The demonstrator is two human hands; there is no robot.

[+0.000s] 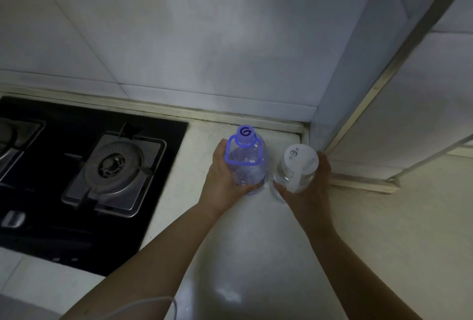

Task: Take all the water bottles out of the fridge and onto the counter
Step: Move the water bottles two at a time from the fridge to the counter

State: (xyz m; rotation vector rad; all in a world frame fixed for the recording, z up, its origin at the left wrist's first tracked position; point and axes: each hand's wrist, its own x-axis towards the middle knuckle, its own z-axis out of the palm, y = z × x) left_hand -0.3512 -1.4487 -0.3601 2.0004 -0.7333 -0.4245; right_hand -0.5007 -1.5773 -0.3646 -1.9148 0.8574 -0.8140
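Your left hand (222,173) grips the upright clear plastic bottle with the purple cap (247,159), your right hand (311,184) grips the clear white-lidded bottle (297,167) just beside it, both low over the pale counter (256,243), so lower straight down.

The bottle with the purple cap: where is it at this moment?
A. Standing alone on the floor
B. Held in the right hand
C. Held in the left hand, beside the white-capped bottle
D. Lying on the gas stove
C: the left hand grips the bottle with the purple cap over the counter, next to the white-capped bottle, which the right hand holds.
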